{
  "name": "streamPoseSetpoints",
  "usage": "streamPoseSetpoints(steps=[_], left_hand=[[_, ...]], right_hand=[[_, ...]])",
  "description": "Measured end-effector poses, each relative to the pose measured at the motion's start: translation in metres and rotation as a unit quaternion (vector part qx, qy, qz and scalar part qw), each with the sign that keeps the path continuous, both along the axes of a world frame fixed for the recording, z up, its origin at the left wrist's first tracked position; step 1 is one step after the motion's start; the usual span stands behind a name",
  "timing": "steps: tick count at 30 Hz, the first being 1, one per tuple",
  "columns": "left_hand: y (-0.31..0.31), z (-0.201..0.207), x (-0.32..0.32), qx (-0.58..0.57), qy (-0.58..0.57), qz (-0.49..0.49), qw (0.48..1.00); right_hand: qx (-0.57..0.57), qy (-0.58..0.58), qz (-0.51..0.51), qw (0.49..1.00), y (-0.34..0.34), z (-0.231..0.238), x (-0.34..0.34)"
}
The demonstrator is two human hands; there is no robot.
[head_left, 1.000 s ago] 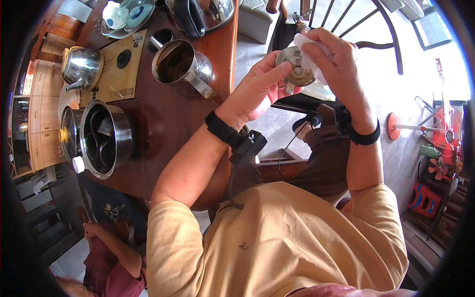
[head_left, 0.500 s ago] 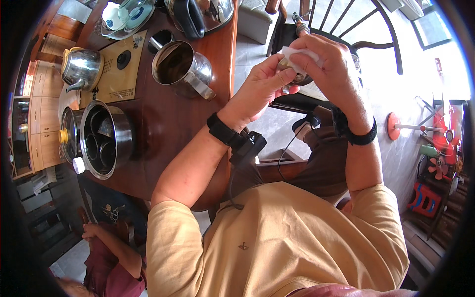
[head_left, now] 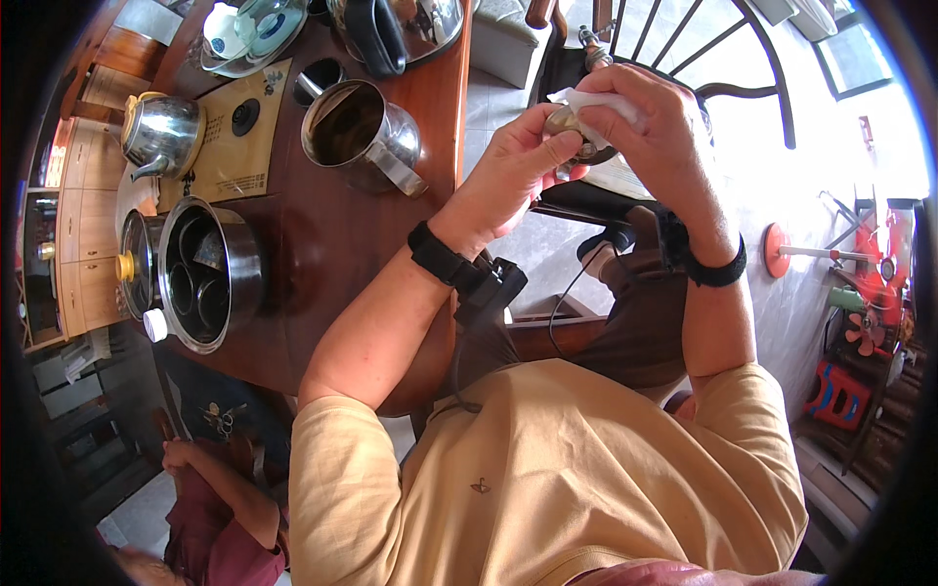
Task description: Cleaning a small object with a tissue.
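Observation:
My left hand (head_left: 503, 178) pinches a small round metal piece (head_left: 563, 119) between thumb and fingers, beyond the table's right edge. My fingers hide much of it, so its exact kind cannot be made out. A folded white tissue (head_left: 604, 102) is gripped in my right hand (head_left: 657, 137), whose fingers curl over it against the metal piece. Just past my right fingers a metal fitting (head_left: 593, 49) with a knob sticks up near the dark chair (head_left: 752, 90). Both hands are close together, raised off the table.
On the brown table (head_left: 327, 264) stand a steel jug (head_left: 396, 142), a steel pot (head_left: 239, 278) with dark cups inside, a kettle (head_left: 161, 137), a glass lid (head_left: 140, 264) and a dark-handled steel vessel (head_left: 420, 29). At lower left sits another person (head_left: 220, 498). A red fan (head_left: 879, 259) stands right.
The tissue has shifted slightly to the right with my right fingers, and more of the round metal piece shows. My left hand keeps its hold, almost in place.

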State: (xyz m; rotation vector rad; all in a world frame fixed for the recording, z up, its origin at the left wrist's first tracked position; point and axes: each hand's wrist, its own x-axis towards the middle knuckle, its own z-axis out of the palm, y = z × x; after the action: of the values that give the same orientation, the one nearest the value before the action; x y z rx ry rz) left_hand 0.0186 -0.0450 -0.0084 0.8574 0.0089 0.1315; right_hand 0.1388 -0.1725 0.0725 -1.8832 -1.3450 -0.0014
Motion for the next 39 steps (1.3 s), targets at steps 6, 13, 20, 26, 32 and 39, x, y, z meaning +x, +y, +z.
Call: streamPoseSetpoints(steps=[6,13,20,26,32,39], left_hand=[[-0.002,0.005,-0.001,0.006,0.039,0.021,0.999],[0.008,0.010,0.001,-0.157,0.096,-0.065,0.981],[0.005,0.018,0.000,-0.183,0.094,-0.007,0.979],[0.007,0.016,-0.001,-0.210,0.112,0.029,0.971],[0.008,0.011,-0.001,-0.204,0.104,0.017,0.973],[-0.001,0.017,0.002,-0.164,0.106,0.057,0.979]], right_hand=[[0.036,-0.004,-0.013,0.999,0.003,0.003,-0.005],[0.070,-0.050,0.010,0.996,0.004,-0.001,-0.006],[0.006,-0.084,0.105,0.991,0.003,-0.009,-0.007],[0.020,-0.148,0.113,0.982,0.009,-0.002,-0.017],[0.017,-0.091,0.128,0.987,0.005,-0.001,-0.014],[0.069,-0.021,-0.037,0.997,0.000,0.001,0.004]])
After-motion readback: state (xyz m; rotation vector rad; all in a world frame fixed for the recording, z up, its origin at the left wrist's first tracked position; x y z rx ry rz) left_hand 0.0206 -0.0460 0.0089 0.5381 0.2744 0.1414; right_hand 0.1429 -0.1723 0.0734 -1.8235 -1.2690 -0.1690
